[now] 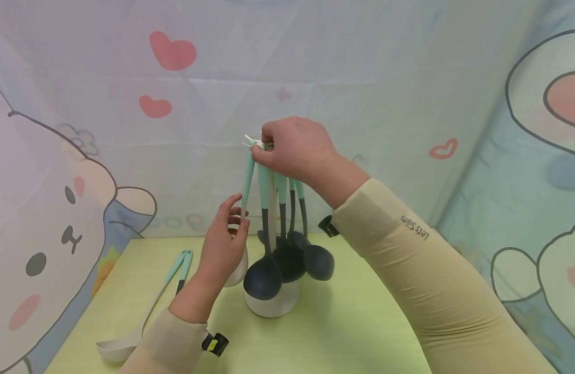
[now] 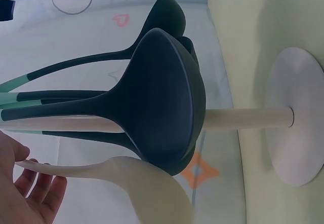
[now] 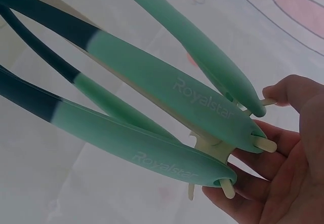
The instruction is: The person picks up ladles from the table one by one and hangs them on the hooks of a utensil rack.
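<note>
A utensil stand with a white round base (image 1: 273, 306) and pole holds several mint-handled utensils on the hooks at its top. At the stand's left side, my left hand (image 1: 224, 239) holds the stem of a white ladle (image 2: 157, 188) between thumb and fingers. The ladle's mint handle reaches up to a hook. My right hand (image 1: 298, 148) grips the hooked top of the stand (image 3: 212, 145), its thumb at one hook and its other fingers behind. Below hang a black ladle (image 1: 262, 278) and other black utensils, including one with a rounded head (image 1: 319, 262).
On the yellow-green table (image 1: 362, 322) at left lies another white utensil (image 1: 119, 348) with a mint handle. Beside it is a second mint handle (image 1: 186, 265) with a dark neck, partly covered by my left arm. A printed cloth (image 1: 362, 104) hangs behind.
</note>
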A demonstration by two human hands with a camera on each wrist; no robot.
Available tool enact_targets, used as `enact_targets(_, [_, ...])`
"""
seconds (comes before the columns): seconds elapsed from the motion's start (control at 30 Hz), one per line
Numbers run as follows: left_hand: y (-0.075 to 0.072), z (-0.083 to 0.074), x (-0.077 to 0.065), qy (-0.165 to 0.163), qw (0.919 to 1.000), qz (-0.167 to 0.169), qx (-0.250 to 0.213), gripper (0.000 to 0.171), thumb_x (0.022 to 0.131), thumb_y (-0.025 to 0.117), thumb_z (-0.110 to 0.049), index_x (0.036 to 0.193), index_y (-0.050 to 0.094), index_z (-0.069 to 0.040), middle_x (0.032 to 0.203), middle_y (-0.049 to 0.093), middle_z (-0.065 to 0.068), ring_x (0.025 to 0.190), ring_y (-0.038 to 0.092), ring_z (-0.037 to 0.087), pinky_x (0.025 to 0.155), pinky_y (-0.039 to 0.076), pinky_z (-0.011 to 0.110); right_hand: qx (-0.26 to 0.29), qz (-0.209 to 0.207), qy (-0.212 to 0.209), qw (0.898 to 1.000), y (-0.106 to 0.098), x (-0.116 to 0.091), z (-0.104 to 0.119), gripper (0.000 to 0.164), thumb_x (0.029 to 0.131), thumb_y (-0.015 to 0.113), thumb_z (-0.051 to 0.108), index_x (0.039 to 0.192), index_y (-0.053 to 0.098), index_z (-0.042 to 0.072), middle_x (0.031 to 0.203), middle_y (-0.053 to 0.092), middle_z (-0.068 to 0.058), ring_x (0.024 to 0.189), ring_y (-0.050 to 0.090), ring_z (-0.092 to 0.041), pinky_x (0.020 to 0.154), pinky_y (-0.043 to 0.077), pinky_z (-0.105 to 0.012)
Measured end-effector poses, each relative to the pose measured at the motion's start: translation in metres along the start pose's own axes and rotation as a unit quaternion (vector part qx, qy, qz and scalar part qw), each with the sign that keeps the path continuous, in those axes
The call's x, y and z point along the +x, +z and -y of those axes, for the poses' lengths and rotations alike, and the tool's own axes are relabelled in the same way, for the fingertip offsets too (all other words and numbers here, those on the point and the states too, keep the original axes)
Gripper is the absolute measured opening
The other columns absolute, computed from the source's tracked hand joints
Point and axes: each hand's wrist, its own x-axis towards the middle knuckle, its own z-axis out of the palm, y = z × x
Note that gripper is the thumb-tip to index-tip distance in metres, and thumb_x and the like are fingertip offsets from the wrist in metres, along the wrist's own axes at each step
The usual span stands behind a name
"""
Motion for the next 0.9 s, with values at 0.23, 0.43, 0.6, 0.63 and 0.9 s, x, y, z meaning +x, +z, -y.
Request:
enact_targets(0.23, [-0.006, 0.004, -0.001, -0.017, 0.9997, 0.02, -0.003, 0.052, 0.101, 0.058, -0.019, 0.149, 0.036, -0.023, 0.121, 0.057, 0.003, 0.106, 0.058, 0.019, 0.089, 0.051, 0.038, -0.004, 0.005, 0.002, 1.0, 0.002, 0.001, 0.002, 0.023, 0.095, 0.051, 0.038, 0.087, 0.058, 0.018, 0.078, 0.06, 0.004, 0.073, 0.054, -0.015, 0.064, 0.044, -0.032])
enact_targets(0.43, [-0.019, 0.007, -0.004, -0.024, 0.9992, 0.028, 0.016, 0.049, 0.103, 0.054, -0.028, 0.149, 0.036, -0.022, 0.123, 0.057, 0.002, 0.108, 0.058, 0.02, 0.091, 0.05, 0.038, -0.003, 0.006, -0.001, 1.0, 0.003, 0.001, 0.005, 0.024, 0.096, 0.05, 0.039, 0.087, 0.057, 0.018, 0.079, 0.059, 0.003, 0.073, 0.054, -0.015, 0.064, 0.044, -0.033])
enact_targets(0.6, [-0.033, 0.013, -0.005, -0.037, 0.9982, 0.032, 0.034, 0.05, 0.104, 0.049, -0.038, 0.149, 0.035, -0.02, 0.127, 0.056, 0.004, 0.113, 0.057, 0.023, 0.094, 0.049, 0.042, -0.001, 0.006, -0.003, 1.0, 0.003, 0.001, 0.005, 0.023, 0.096, 0.05, 0.038, 0.088, 0.058, 0.018, 0.08, 0.06, 0.004, 0.074, 0.054, -0.015, 0.066, 0.044, -0.033])
enact_targets(0.63, [-0.035, 0.015, -0.005, -0.04, 0.9979, 0.034, 0.038, 0.051, 0.105, 0.047, -0.041, 0.149, 0.035, -0.02, 0.128, 0.055, 0.004, 0.114, 0.056, 0.023, 0.094, 0.049, 0.043, -0.001, 0.006, -0.004, 1.0, 0.003, 0.001, 0.005, 0.023, 0.096, 0.05, 0.038, 0.088, 0.058, 0.018, 0.08, 0.06, 0.004, 0.074, 0.054, -0.015, 0.066, 0.044, -0.033])
enact_targets(0.9, [-0.051, 0.029, -0.003, -0.061, 0.9949, 0.04, 0.07, 0.058, 0.103, 0.046, -0.048, 0.152, 0.033, -0.018, 0.133, 0.053, 0.005, 0.116, 0.056, 0.027, 0.097, 0.046, 0.047, 0.004, 0.003, -0.004, 1.0, 0.004, 0.002, 0.002, 0.022, 0.096, 0.05, 0.037, 0.09, 0.059, 0.018, 0.081, 0.061, 0.004, 0.075, 0.055, -0.015, 0.068, 0.045, -0.033])
